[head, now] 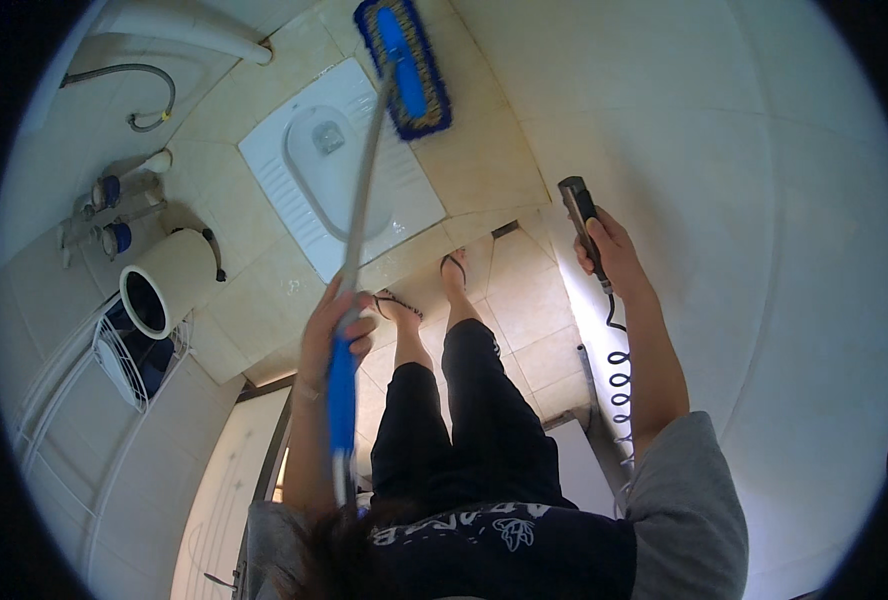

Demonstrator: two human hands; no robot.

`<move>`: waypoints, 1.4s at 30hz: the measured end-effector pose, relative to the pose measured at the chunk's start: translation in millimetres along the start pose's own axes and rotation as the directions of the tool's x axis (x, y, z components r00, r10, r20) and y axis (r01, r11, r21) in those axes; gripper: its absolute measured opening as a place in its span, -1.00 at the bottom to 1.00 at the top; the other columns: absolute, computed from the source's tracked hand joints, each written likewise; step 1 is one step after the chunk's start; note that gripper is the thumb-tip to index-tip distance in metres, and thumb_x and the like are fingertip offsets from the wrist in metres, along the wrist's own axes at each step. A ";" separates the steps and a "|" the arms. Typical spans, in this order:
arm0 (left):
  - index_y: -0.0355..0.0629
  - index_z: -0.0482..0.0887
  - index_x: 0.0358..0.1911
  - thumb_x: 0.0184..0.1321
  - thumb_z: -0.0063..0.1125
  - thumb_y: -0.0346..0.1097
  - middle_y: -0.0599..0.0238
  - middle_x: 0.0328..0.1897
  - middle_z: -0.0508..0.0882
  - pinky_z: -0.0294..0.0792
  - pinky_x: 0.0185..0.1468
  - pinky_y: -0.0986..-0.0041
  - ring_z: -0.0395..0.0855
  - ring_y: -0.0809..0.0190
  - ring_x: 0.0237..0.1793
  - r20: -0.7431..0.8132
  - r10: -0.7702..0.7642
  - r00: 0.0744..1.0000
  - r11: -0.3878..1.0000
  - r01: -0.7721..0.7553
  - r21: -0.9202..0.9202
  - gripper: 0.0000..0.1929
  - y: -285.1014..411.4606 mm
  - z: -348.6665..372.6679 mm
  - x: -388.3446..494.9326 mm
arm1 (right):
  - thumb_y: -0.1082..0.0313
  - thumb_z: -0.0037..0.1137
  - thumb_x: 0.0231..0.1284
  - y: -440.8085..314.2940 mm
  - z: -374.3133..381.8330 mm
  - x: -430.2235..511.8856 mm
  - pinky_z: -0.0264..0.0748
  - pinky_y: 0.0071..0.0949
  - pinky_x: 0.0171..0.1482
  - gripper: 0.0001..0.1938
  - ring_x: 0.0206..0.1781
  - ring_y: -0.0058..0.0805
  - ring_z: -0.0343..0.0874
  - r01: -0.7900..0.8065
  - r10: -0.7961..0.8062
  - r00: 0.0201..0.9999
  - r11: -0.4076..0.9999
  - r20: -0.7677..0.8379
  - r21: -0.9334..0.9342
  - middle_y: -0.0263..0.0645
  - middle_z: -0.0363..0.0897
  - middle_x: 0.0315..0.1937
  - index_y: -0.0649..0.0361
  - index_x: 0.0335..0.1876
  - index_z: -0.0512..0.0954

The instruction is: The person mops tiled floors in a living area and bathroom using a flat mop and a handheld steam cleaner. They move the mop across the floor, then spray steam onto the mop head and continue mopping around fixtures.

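My left hand [335,330] grips the pole of a flat mop [344,397] near its blue sleeve. The mop's blue plate with a dark blue and tan fringed pad [435,86] lies on the tiles at the right edge of a white ceramic squat toilet [320,180], and the grey pole crosses over the toilet. My right hand [607,244] is closed around a black and silver handheld sprayer [583,214], held upright near the right wall. From its lower end runs a coiled black hose [619,390]. Whether water flows from it cannot be told.
At left, a cream bin-like container [181,277] sits by a white wire rack [144,367]. Pipes with blue fittings [116,238] and a braided hose [166,79] line the left wall. A raised tiled step edge [414,251] lies before my sandalled feet; a door [226,480] stands lower left.
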State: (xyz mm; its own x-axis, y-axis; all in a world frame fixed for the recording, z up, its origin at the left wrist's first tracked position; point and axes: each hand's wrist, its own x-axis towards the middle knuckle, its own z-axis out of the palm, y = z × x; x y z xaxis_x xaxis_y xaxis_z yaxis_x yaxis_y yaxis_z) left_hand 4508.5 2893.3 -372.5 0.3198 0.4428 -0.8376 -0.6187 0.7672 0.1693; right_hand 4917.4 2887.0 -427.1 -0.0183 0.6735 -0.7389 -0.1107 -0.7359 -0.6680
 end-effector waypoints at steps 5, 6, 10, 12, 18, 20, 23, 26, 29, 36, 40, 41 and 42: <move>0.03 0.31 0.30 0.47 -0.02 -0.21 0.34 -0.31 0.47 0.19 -0.61 0.71 0.29 0.51 -0.59 0.088 -0.072 0.994 0.997 0.070 0.025 -0.62 -36.1 2.7 35.3 | 0.23 -0.12 0.53 6.2 -3.4 -6.4 0.19 -0.64 -0.54 -0.84 -0.66 -0.71 0.25 0.077 -0.077 0.996 0.997 -0.045 0.003 -0.37 0.36 -0.63 0.14 -0.10 0.40; 0.00 0.28 0.35 0.47 -0.02 -0.23 0.33 -0.33 0.49 0.20 -0.60 0.69 0.31 0.49 -0.58 0.088 -0.065 0.994 0.998 0.062 0.032 -0.57 -42.7 -2.7 26.9 | 0.23 -0.12 0.53 6.5 -3.3 -7.6 0.19 -0.64 -0.54 -0.84 -0.66 -0.71 0.25 0.069 -0.069 0.997 0.998 -0.044 -0.007 -0.38 0.36 -0.63 0.14 -0.09 0.41; 0.01 0.37 0.24 0.49 -0.06 -0.23 0.33 -0.32 0.46 0.17 -0.62 0.69 0.28 0.49 -0.60 -0.052 -0.090 0.995 0.993 0.093 0.068 -0.69 -55.5 -31.0 -31.0 | 0.23 -0.10 0.52 2.2 -5.9 -9.8 0.18 -0.65 -0.54 -0.83 -0.66 -0.71 0.23 0.054 -0.054 0.997 0.999 -0.048 -0.003 -0.39 0.35 -0.63 0.15 -0.04 0.42; -0.05 0.32 0.33 0.49 -0.07 -0.26 0.34 -0.35 0.45 0.17 -0.61 0.67 0.30 0.47 -0.59 -0.114 -0.093 0.989 0.992 0.101 0.073 -0.61 -50.5 -43.2 -61.0 | 0.23 -0.10 0.52 1.4 -7.2 -11.4 0.19 -0.65 -0.54 -0.82 -0.65 -0.71 0.24 0.047 -0.047 0.998 0.999 -0.039 -0.003 -0.40 0.35 -0.62 0.16 -0.02 0.42; -0.13 0.22 0.42 0.34 -0.01 -0.47 0.41 -0.44 0.37 0.14 -0.64 0.67 0.22 0.51 -0.66 -0.230 -0.021 0.973 0.969 0.076 0.234 -0.44 -15.9 -50.0 -114.1 | 0.23 -0.10 0.52 13.0 -11.2 -15.1 0.21 -0.64 -0.54 -0.81 -0.64 -0.71 0.26 0.065 -0.066 0.997 0.997 -0.048 -0.030 -0.40 0.36 -0.60 0.17 0.02 0.42; -0.17 0.20 0.41 0.27 0.04 -0.50 0.40 -0.46 0.37 0.15 -0.66 0.65 0.22 0.52 -0.68 -0.290 0.000 0.957 0.966 0.075 0.248 -0.39 -9.0 -42.3 -116.6 | 0.21 -0.13 0.53 19.4 -12.2 -16.1 0.23 -0.64 -0.53 -0.81 -0.64 -0.70 0.27 0.060 -0.061 0.997 0.998 -0.049 -0.024 -0.39 0.37 -0.60 0.16 -0.01 0.40; -0.17 0.20 0.40 0.25 0.06 -0.50 0.40 -0.47 0.36 0.15 -0.66 0.65 0.21 0.52 -0.69 -0.342 0.004 0.940 0.948 0.106 0.300 -0.38 -5.0 -21.5 -122.3 | 0.22 -0.13 0.53 27.3 -11.0 -17.0 0.23 -0.64 -0.54 -0.81 -0.63 -0.70 0.27 0.063 -0.064 0.996 0.998 -0.064 -0.027 -0.38 0.37 -0.59 0.17 0.00 0.39; -0.18 0.18 0.40 0.22 0.08 -0.49 0.37 -0.46 0.39 0.14 -0.65 0.66 0.24 0.51 -0.70 -0.300 -0.105 0.948 0.962 0.173 0.209 -0.35 -8.9 6.7 -145.1 | 0.29 -0.09 0.50 30.2 -6.8 -18.1 0.22 -0.64 -0.56 -0.81 -0.63 -0.70 0.28 0.059 -0.056 0.994 0.998 -0.094 0.030 -0.40 0.36 -0.60 0.21 0.04 0.41; -0.15 0.12 0.45 0.26 0.10 -0.46 0.37 -0.45 0.38 0.18 -0.62 0.67 0.24 0.52 -0.69 -0.169 -0.260 0.951 0.956 0.278 0.092 -0.32 -14.8 27.2 -167.0 | 0.29 -0.09 0.49 27.6 -0.8 -19.3 0.22 -0.64 -0.56 -0.81 -0.63 -0.69 0.27 0.040 -0.033 0.991 0.998 -0.128 0.055 -0.40 0.37 -0.59 0.22 0.03 0.40; -0.20 0.23 0.35 0.33 0.11 -0.44 0.37 -0.40 0.39 0.22 -0.57 0.65 0.29 0.47 -0.61 0.108 -0.432 0.895 0.898 0.439 -0.043 -0.46 -70.5 2.7 -102.5 | 0.19 -0.11 0.52 10.5 14.6 -22.9 0.25 -0.63 -0.56 -0.76 -0.62 -0.68 0.30 0.124 -0.135 0.986 0.985 -0.092 -0.120 -0.38 0.38 -0.58 0.20 0.05 0.37; -0.21 0.30 0.26 0.27 0.14 -0.46 0.35 -0.41 0.40 0.24 -0.58 0.59 0.33 0.43 -0.61 0.213 -0.360 0.908 0.914 0.389 -0.117 -0.51 -92.0 -27.3 -72.6 | 0.16 -0.12 0.53 1.4 30.9 -21.6 0.26 -0.62 -0.56 -0.75 -0.62 -0.67 0.32 0.074 -0.092 0.989 0.985 -0.114 -0.154 -0.38 0.39 -0.58 0.19 0.03 0.38; -0.22 0.31 0.25 0.26 0.15 -0.47 0.35 -0.42 0.40 0.24 -0.59 0.58 0.34 0.42 -0.61 0.216 -0.325 0.921 0.929 0.354 -0.110 -0.51 -91.6 -33.0 -70.3 | 0.15 -0.09 0.52 -2.2 37.7 -21.0 0.26 -0.63 -0.56 -0.74 -0.62 -0.67 0.31 0.061 -0.080 0.990 0.986 -0.119 -0.155 -0.38 0.39 -0.59 0.19 0.05 0.38; -0.22 0.31 0.23 0.25 0.15 -0.48 0.34 -0.43 0.40 0.24 -0.59 0.57 0.35 0.41 -0.62 0.225 -0.316 0.922 0.936 0.342 -0.085 -0.51 -92.3 -35.8 -68.5 | 0.16 -0.11 0.53 -6.1 40.3 -22.2 0.27 -0.62 -0.56 -0.76 -0.62 -0.67 0.32 0.062 -0.086 0.990 0.979 -0.114 -0.195 -0.39 0.39 -0.59 0.17 0.01 0.38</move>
State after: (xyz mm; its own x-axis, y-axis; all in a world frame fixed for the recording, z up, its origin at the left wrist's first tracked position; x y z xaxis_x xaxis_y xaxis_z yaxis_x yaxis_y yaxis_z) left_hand 4518.0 2775.5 -349.3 0.6520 0.2699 -0.7086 -0.5306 0.8300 -0.1721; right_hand 4878.4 2879.4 -403.1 0.1041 0.7218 -0.6842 0.0843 -0.6919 -0.7171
